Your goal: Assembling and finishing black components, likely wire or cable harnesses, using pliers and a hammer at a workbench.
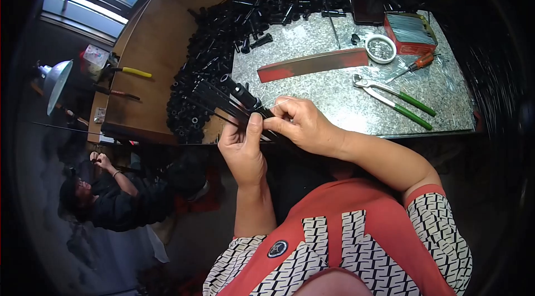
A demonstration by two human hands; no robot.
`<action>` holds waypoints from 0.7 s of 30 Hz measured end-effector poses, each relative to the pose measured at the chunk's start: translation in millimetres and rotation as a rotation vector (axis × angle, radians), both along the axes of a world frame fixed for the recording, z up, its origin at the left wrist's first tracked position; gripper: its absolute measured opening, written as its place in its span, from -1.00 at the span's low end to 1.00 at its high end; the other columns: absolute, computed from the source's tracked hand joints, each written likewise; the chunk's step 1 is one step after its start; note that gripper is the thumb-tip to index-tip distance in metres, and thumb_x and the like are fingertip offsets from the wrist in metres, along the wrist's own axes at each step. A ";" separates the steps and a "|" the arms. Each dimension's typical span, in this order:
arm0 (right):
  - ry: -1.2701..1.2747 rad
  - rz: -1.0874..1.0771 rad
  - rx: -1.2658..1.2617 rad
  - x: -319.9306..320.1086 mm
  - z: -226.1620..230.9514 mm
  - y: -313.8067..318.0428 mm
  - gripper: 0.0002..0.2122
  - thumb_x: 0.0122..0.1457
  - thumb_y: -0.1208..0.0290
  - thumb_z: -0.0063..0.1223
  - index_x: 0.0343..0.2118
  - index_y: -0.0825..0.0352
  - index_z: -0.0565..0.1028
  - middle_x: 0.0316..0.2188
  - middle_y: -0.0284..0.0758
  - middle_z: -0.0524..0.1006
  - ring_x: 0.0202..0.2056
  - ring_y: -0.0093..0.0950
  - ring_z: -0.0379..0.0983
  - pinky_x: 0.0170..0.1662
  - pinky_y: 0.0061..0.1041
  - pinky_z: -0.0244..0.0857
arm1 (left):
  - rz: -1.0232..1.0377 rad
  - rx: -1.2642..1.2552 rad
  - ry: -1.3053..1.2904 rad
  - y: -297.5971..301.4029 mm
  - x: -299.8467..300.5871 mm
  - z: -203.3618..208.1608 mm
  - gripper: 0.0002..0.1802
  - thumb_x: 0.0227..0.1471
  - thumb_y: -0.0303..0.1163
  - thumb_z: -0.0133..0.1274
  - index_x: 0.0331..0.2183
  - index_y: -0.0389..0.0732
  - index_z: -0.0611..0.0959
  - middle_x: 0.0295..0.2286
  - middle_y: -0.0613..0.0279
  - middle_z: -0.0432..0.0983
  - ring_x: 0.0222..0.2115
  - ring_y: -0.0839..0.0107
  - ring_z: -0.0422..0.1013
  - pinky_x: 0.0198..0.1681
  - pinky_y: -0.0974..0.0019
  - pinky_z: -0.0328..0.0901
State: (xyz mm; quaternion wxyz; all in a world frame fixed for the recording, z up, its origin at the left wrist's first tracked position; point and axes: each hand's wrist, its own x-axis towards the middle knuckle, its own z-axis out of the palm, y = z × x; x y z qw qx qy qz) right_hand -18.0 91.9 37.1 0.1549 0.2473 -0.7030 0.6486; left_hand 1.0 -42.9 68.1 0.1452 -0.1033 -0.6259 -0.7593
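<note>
My left hand [245,148] is closed around a bundle of thin black rods [214,98] that fans out toward the upper left. A black tubular fitting [243,95] sits among the rods, just above my left thumb. My right hand [301,124] pinches close beside it, thumb and forefinger meeting next to the left thumb. A fine pale strand seems to show at the right fingertips, but what they grip is too small to make out. The lower part of the bundle is hidden behind my hands.
A large heap of black fittings [209,62] borders the speckled worktop [334,95]. On it lie a long reddish bar [312,65], green-handled pincers [395,102], an orange-handled screwdriver [415,65], a white dish [381,49] and a red box [409,45]. Another person [111,195] sits at the left.
</note>
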 end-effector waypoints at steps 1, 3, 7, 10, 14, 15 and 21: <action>-0.004 0.023 -0.008 0.1 1.0 -2.2 -0.72 0.06 0.44 0.15 -0.62 0.41 0.29 -0.65 -0.36 0.25 -0.61 -0.58 0.15 -0.54 -0.54 0.08 | -0.004 -0.021 -0.027 -8.3 -1.9 -2.1 -0.71 0.01 -0.62 0.07 -0.16 -0.42 0.53 -0.35 0.29 0.50 -0.34 0.61 0.39 -0.22 0.53 0.27; -0.043 0.044 -0.016 1.5 2.4 -4.0 -0.72 0.06 0.44 0.15 -0.62 0.41 0.29 -0.65 -0.37 0.26 -0.61 -0.60 0.15 -0.55 -0.54 0.08 | -0.017 -0.023 -0.042 -14.0 -2.3 -0.3 -0.71 -0.02 -0.63 0.10 -0.17 -0.41 0.54 -0.36 0.30 0.51 -0.35 0.61 0.40 -0.23 0.53 0.28; -0.210 0.110 -0.052 5.1 2.6 -4.0 -0.73 0.05 0.45 0.17 -0.61 0.39 0.30 -0.67 -0.39 0.32 -0.62 -0.64 0.17 -0.56 -0.56 0.09 | -0.021 -0.018 -0.032 -14.7 -2.7 -1.3 -0.72 -0.12 -0.67 0.19 -0.26 -0.36 0.57 -0.39 0.31 0.52 -0.40 0.61 0.42 -0.28 0.54 0.31; -0.085 0.111 -0.016 3.8 -5.3 -4.7 -0.76 0.06 0.44 0.17 -0.59 0.38 0.33 -0.68 -0.40 0.35 -0.66 -0.67 0.22 -0.61 -0.60 0.10 | 0.029 -0.044 -0.040 -13.8 -2.8 -2.8 -0.74 -0.16 -0.68 0.22 -0.32 -0.32 0.57 -0.41 0.31 0.52 -0.42 0.61 0.42 -0.30 0.55 0.32; -0.294 0.253 -0.023 5.1 6.0 1.1 -0.78 0.08 0.42 0.17 -0.56 0.36 0.35 -0.68 -0.43 0.36 -0.72 -0.69 0.27 -0.66 -0.65 0.12 | -0.007 -0.020 -0.040 -27.0 -5.4 -10.5 -0.73 -0.18 -0.66 0.24 -0.33 -0.32 0.57 -0.43 0.29 0.52 -0.44 0.59 0.43 -0.31 0.51 0.34; -0.407 0.317 -0.034 4.3 7.5 2.0 -0.78 0.08 0.41 0.16 -0.55 0.36 0.36 -0.67 -0.44 0.36 -0.73 -0.69 0.29 -0.68 -0.67 0.12 | -0.040 0.004 -0.028 -29.7 -6.5 -12.5 -0.71 -0.19 -0.66 0.24 -0.32 -0.32 0.57 -0.43 0.27 0.53 -0.44 0.57 0.44 -0.30 0.49 0.34; -0.602 0.496 -0.085 -1.3 8.7 7.9 -0.77 0.10 0.35 0.16 -0.52 0.35 0.37 -0.66 -0.44 0.38 -0.72 -0.66 0.35 -0.68 -0.70 0.17 | -0.179 0.056 -0.036 -38.2 -8.5 -13.1 -0.67 -0.20 -0.61 0.26 -0.28 -0.35 0.57 -0.40 0.22 0.53 -0.41 0.48 0.46 -0.22 0.40 0.36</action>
